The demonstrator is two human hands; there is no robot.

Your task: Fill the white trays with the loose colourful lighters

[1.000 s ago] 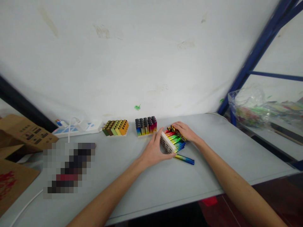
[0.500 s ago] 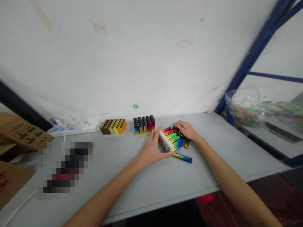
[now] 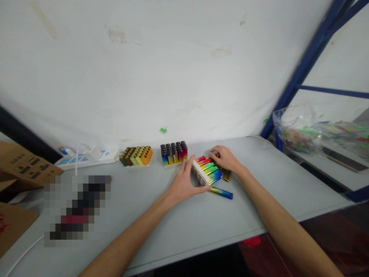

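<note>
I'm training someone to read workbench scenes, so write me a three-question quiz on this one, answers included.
1. What does the left hand grip?
A) a cardboard box
B) a white tray
C) a cable

2. True or false: the power strip lies farther left than the upright, black-topped lighters.

3. Fill in the colour: the metal frame near the clear plastic bag is ____.

Key: 1. B; 2. true; 3. blue
</note>
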